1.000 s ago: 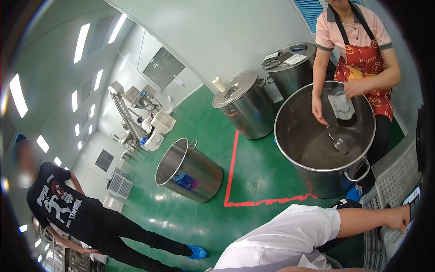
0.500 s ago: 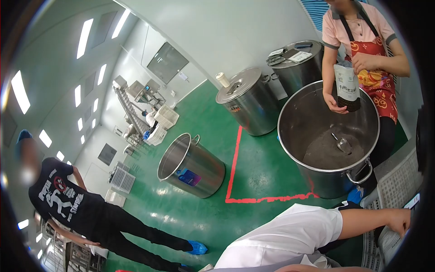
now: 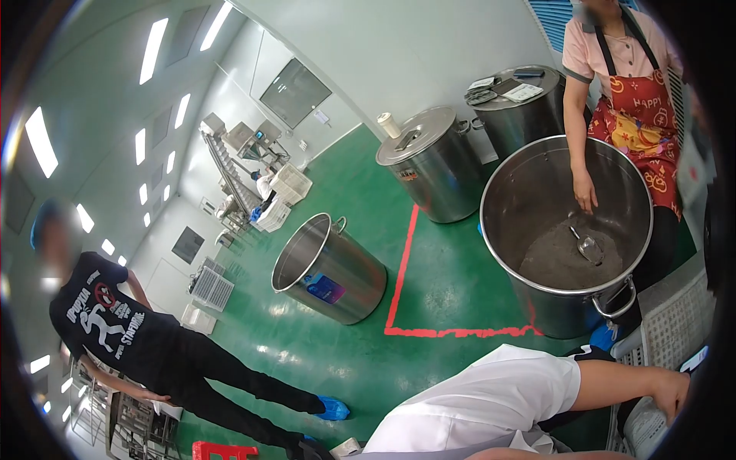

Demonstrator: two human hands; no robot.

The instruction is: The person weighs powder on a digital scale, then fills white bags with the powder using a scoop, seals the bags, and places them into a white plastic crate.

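My left arm in a white sleeve (image 3: 491,391) reaches across the bottom to the right edge. At its end, my left hand (image 3: 671,392) has its fingers curled downward; what they hold, if anything, is hidden. Just below it lies a pale, wrinkled packet (image 3: 648,425), and a phone-like object (image 3: 694,359) shows above it. A light grey plastic crate (image 3: 675,326) stands beyond the hand. A strip of skin shows at the bottom edge, but my right hand is outside the picture.
A co-worker in a red apron (image 3: 636,115) reaches into a large steel drum (image 3: 491,230) holding dark material and a metal scoop (image 3: 587,247). A blurred pale bag (image 3: 694,165) is beside them. Another steel drum (image 3: 337,268) and a standing person (image 3: 115,322) are left.
The co-worker's bag has moved from over the drum to the far right, and their hand now hangs inside the drum. My left hand has shifted slightly; the view has turned a little.
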